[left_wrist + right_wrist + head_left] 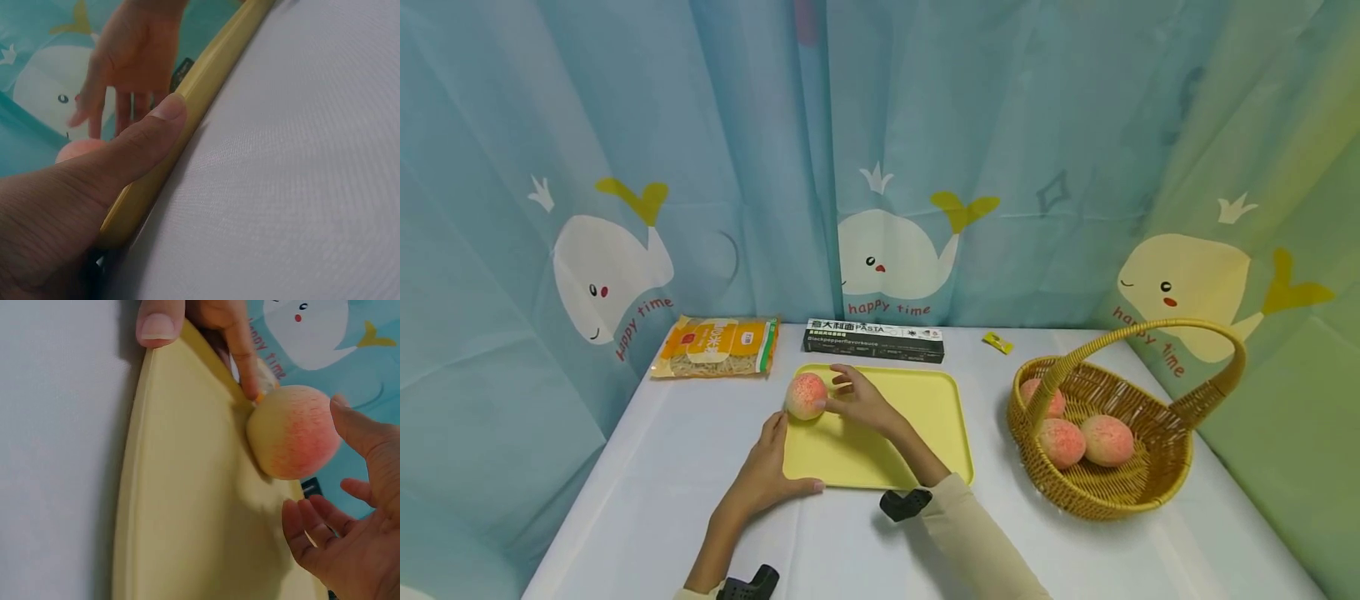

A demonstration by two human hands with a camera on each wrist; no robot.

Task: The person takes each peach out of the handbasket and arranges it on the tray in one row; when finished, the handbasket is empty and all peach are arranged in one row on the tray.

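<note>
A pink and cream peach [807, 396] sits at the far left corner of a yellow tray [880, 467]. My right hand [861, 404] is just right of the peach, its fingers spread and loosely bent. In the right wrist view, its thumb tip overlaps the edge of the peach [294, 432]; whether they touch I cannot tell. My left hand [767, 473] grips the tray's near left corner, thumb along the front rim and fingers along the left side. In the left wrist view, the left thumb [144, 137] lies against the tray rim [206, 75].
A wicker basket [1101, 504] with a tall handle stands on the right, holding several peaches [1108, 441]. Behind the tray lie a pasta box [874, 342], an orange grain bag [717, 347] and a small yellow packet [997, 342]. Curtains [760, 167] hang around the table.
</note>
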